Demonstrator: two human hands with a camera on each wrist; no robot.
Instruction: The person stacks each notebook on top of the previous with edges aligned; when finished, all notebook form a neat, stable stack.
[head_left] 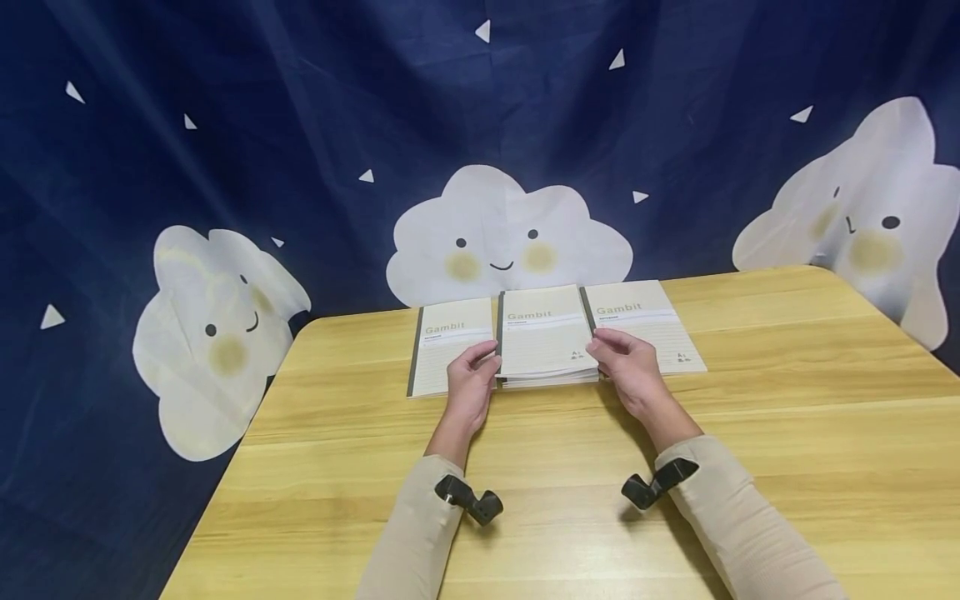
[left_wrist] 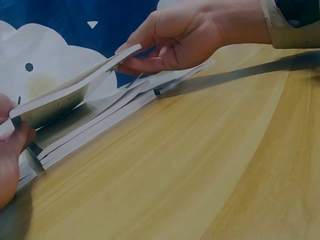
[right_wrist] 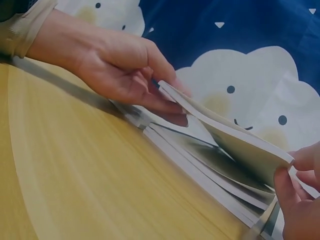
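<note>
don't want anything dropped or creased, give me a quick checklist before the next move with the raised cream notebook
1. Left hand grips the raised cream rectangular paper notebook with a dark spine: ok, pinched at the spine edge.
2. Right hand grips it too: ok, pinched at the opposite edge.
3. Near edge off the pale paper pile beneath: ok, a gap shows.
4. Far edge off that pile: cannot tell, hidden.
5. Cream dark-spined left neighbour notebook and matching right neighbour notebook lying on the yellowish wooden table: ok.
</note>
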